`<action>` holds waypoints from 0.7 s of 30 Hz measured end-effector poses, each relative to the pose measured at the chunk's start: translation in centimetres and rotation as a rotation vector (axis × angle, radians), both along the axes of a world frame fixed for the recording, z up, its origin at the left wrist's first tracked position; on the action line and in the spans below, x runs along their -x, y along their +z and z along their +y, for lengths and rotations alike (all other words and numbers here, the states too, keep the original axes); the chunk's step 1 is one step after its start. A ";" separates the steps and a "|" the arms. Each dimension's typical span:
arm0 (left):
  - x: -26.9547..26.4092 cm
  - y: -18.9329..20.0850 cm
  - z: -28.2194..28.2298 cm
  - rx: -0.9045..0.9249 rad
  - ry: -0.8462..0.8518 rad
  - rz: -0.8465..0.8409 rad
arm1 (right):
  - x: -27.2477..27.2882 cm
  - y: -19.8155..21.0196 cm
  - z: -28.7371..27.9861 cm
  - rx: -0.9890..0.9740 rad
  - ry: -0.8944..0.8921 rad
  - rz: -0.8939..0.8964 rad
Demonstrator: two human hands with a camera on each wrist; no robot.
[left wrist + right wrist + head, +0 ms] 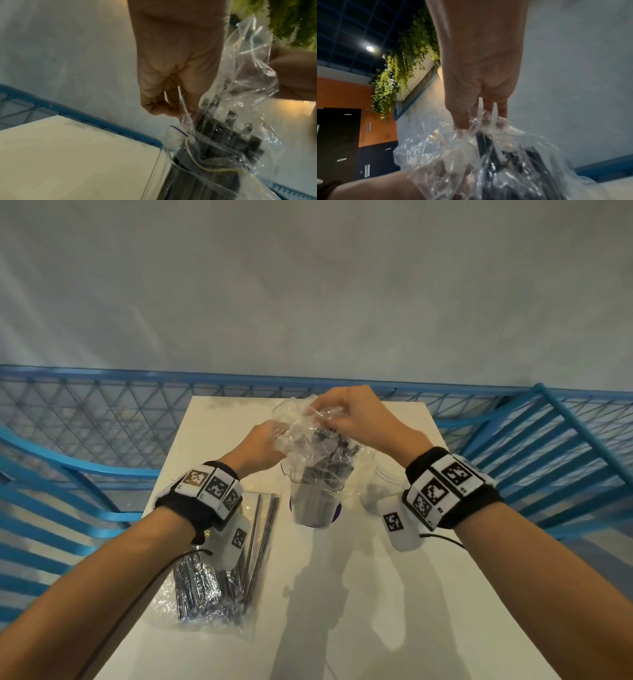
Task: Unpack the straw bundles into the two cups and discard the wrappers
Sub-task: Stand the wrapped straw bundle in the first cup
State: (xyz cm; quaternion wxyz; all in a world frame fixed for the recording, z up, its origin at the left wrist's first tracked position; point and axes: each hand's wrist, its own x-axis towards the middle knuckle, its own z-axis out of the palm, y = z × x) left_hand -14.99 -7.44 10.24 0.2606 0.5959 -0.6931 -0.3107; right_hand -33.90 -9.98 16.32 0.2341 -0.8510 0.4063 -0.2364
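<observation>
A clear cup [313, 508] stands mid-table with a bundle of dark straws [329, 460] upright in it, still partly inside a crumpled clear wrapper [294, 419]. My left hand [269, 441] pinches the wrapper's left side just above the cup rim. My right hand [329, 414] grips the wrapper's bunched top above the straws. In the left wrist view, the left hand [173, 108] pinches the wrapper [248, 83] beside the straws [223, 140] and the cup [171, 170]. From the right wrist, the right hand [481, 119] holds the wrapper [453, 155]. A second clear cup [382, 486] stands to the right.
More wrapped straw bundles [209, 587] and a clear bag of metal straws [262, 529] lie on the white table [376, 611] at the near left. Blue chairs [51, 494] flank the table. A blue mesh fence [137, 412] runs behind it.
</observation>
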 end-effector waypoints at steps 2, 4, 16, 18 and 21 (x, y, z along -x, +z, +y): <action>-0.5 -0.1 -0.2 -0.027 -0.005 -0.029 | 0.2 -0.1 0.1 0.001 -0.072 -0.098; -1.0 -0.5 -0.3 -0.066 0.014 -0.015 | 0.4 0.0 0.0 0.064 -0.124 -0.150; -2.4 1.2 0.2 -0.107 0.071 0.155 | 1.5 0.0 -1.0 -0.039 -0.159 -0.020; -2.6 2.4 0.2 -0.077 0.060 0.150 | 2.1 1.2 -1.0 0.014 -0.146 -0.047; -2.7 4.1 0.5 -0.036 0.045 0.161 | 3.0 3.4 -0.6 0.067 -0.159 -0.114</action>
